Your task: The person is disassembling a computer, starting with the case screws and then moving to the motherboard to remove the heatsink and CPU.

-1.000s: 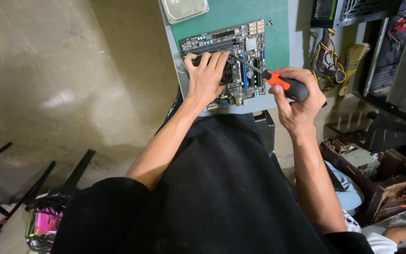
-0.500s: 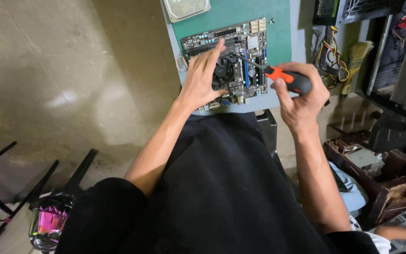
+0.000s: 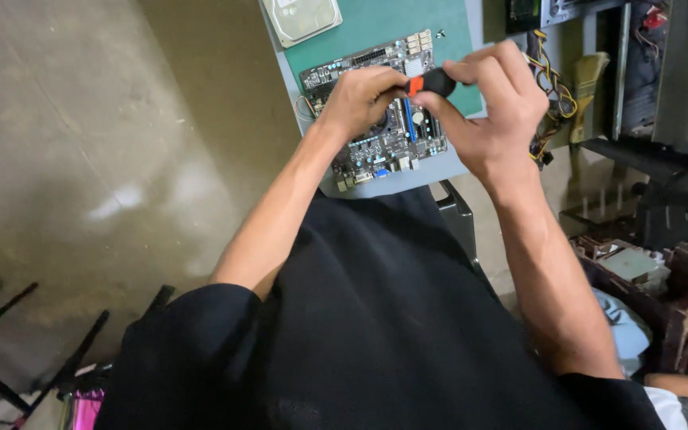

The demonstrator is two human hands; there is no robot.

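Since half a second ago the left hand [image 3: 364, 99] has curled from a flat, spread palm into a loose fist over the middle of the circuit board [image 3: 376, 111], and the right hand [image 3: 483, 103] has swung in from the right until the two hands nearly meet above the board. At the far left edge of the small surface [image 3: 447, 163] lies a flat silver hard drive [image 3: 304, 17], smooth metal with rounded corners, on a matte green mat [image 3: 376, 28]. The circuit board lies just nearer on that mat, a dark rectangle crowded with slots, connectors and small shiny parts. The left hand's fingers are bent inward; whether they grip anything cannot be told. The right hand is closed around a screwdriver [image 3: 431, 81] with a chunky black and orange handle, held over the board's right half. Off the surface's right edge hangs a bundle of yellow and black wires [image 3: 549, 87].
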